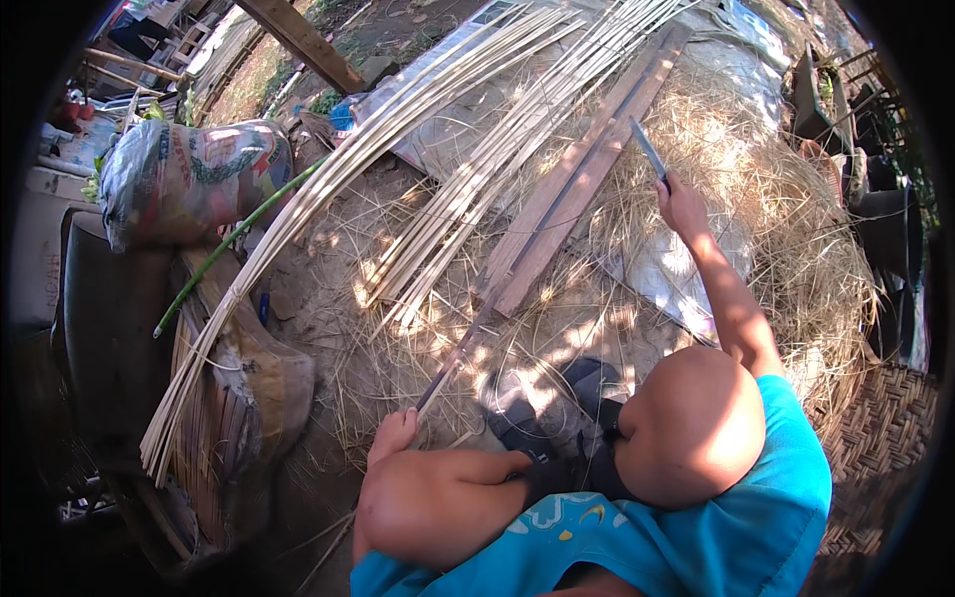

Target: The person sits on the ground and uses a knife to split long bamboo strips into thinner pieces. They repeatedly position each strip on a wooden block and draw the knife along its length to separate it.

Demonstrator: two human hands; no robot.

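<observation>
My right hand (683, 207), arm stretched forward, is closed round the handle of a knife (650, 151) whose blade points up and away. The knife is above loose shavings, just right of a long wooden board (542, 227). Beside my left knee, my left hand (396, 433) is closed on the near end of a long dark narrow strip (453, 363). This strip runs forward from my fist onto the board and seems to continue along its length as a dark line. Whether it is bamboo or metal I cannot tell.
Pale split strips lie in one bundle (468, 204) left of the board and another (269, 234) across a worn log (269, 383). A green stalk (234, 234) and a stuffed sack (194, 174) are farther left. Shavings (786, 219) heap at right, near a woven mat (885, 418).
</observation>
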